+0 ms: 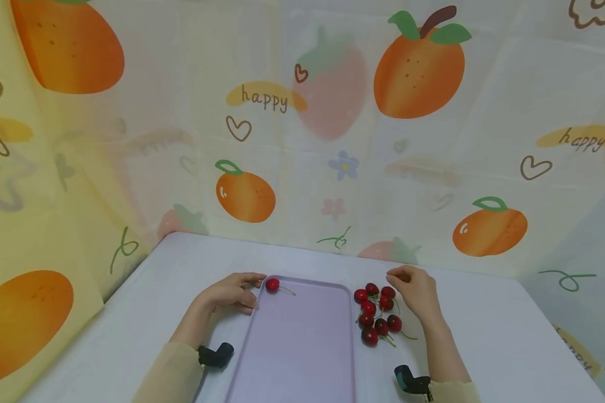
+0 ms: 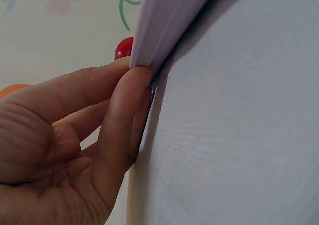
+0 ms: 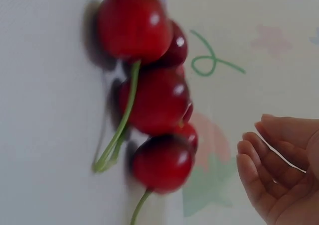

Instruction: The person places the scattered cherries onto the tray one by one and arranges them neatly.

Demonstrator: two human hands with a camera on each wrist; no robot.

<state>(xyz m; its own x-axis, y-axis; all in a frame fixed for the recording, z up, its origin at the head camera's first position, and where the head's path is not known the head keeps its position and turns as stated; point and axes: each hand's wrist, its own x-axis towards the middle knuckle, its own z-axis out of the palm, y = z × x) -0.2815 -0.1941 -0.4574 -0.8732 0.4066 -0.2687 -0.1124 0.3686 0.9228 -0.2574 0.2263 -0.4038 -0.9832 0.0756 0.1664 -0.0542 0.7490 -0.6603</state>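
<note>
A lilac tray lies on the table, and my left hand pinches its far left corner. In the left wrist view, the thumb and fingers meet at the tray's rim. One red cherry with a stem sits inside that corner, partly hidden behind the rim in the left wrist view. Several dark red cherries with green stems are clustered just right of the tray. Above the far right side of this cluster, my right hand hangs with loosely bent fingers and nothing in it.
The white tabletop ends at a back wall covered by a fruit-patterned sheet. Black camera mounts sit at the left wrist and right wrist, below beige sleeves.
</note>
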